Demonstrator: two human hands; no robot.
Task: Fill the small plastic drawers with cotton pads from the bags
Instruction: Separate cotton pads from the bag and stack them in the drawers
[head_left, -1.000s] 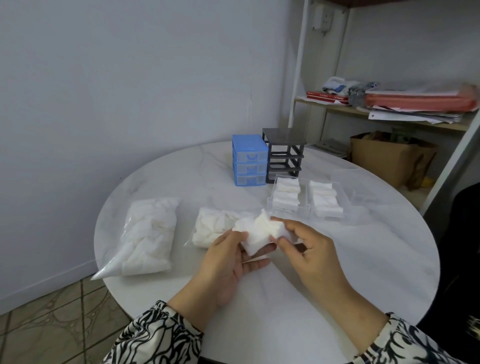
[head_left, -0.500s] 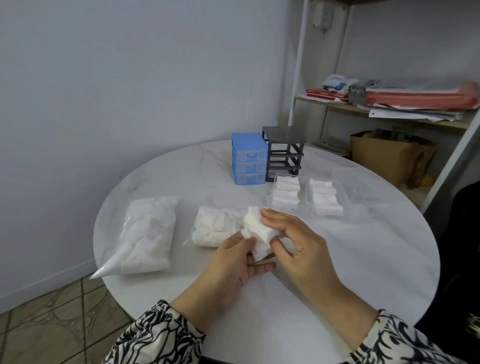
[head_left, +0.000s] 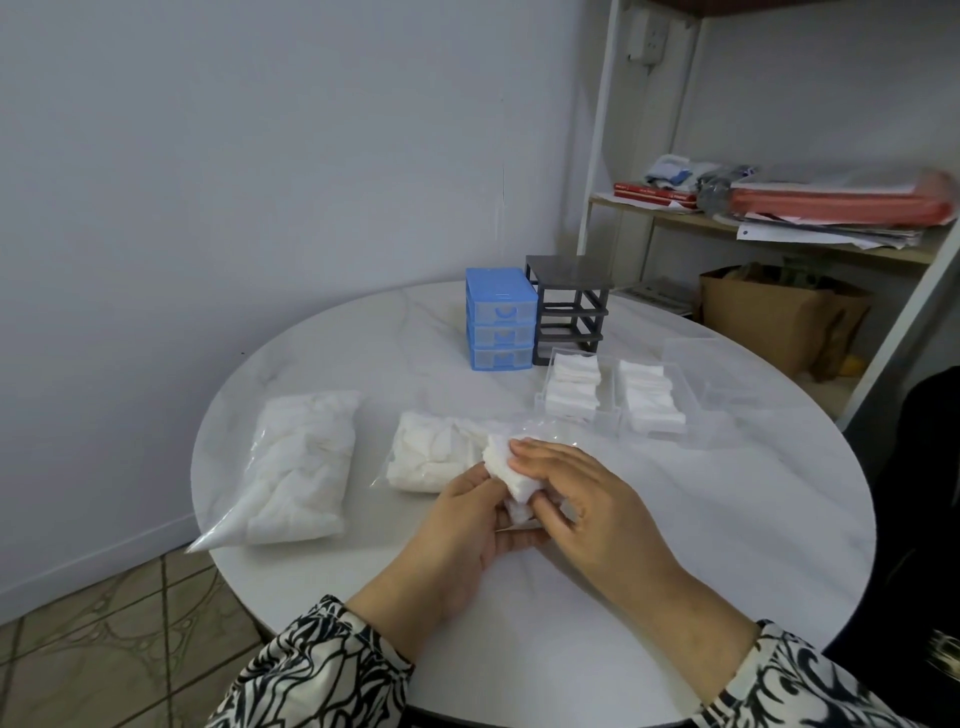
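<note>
From the head camera, both hands meet over the near middle of the round white marble table (head_left: 675, 519). The left hand (head_left: 462, 525) cups a small stack of cotton pads (head_left: 511, 475) from below, fingers curled under it; the right hand (head_left: 582, 493) pinches the same stack from above, thumb tucked under its near edge.

Taking the blue drawer unit (head_left: 500, 318) at the far side of the table as landmark: its three drawers sit closed. Touching its right flank stands a dark grey drawer frame (head_left: 569, 301) with open slots. Just in front and to the right lie three clear plastic drawers: two filled (head_left: 574, 387) (head_left: 652, 397) with rows of pads, and a third (head_left: 722, 371) further right. Nearer the person, an opened bag of pads (head_left: 434, 452) lies just beyond the hands, and well to the left a fuller bag (head_left: 301, 462) overhangs the table edge.
</note>
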